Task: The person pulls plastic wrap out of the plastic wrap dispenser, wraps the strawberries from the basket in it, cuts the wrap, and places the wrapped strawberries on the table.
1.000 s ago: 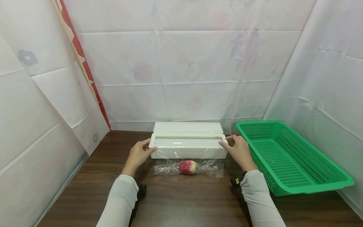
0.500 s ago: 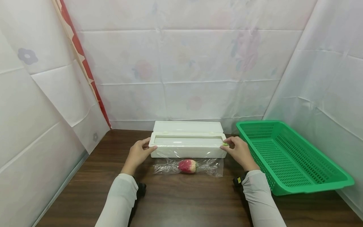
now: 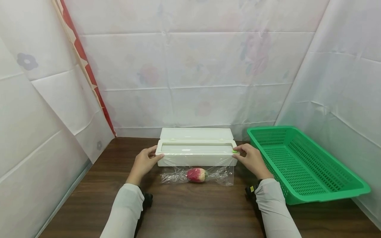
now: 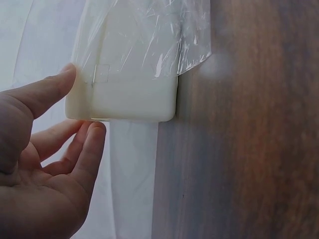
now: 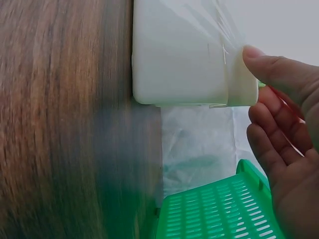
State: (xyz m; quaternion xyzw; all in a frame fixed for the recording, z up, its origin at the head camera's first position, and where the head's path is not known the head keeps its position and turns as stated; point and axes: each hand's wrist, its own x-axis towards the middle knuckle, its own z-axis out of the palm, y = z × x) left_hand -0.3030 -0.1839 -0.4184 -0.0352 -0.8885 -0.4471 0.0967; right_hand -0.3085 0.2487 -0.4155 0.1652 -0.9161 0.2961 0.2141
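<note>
A long white cling film dispenser [image 3: 196, 160] stands on the table, lid [image 3: 196, 133] tipped back. My left hand [image 3: 146, 162] holds its left end, thumb at the front edge and fingers behind the end in the left wrist view. At the right end, my right hand [image 3: 251, 160] pinches a small green slider [image 3: 234, 151] on the front edge; only a sliver of green shows past the thumb in the right wrist view. Clear film [image 4: 194, 50] hangs down the front of the box. Right before it lies a red and cream fruit-like piece [image 3: 196, 175], inside crinkled clear film [image 3: 175, 176].
A green slotted plastic basket [image 3: 303, 165] stands to the right, its near-left side beside my right forearm. Pale printed sheeting [image 3: 202, 66] hangs behind and on both sides of the brown wood-look table [image 3: 193, 211].
My right thumb and fingers have shifted slightly at the dispenser's right end, and the green slider has come into sight between them. The left hand, the dispenser and the wrapped piece stay put.
</note>
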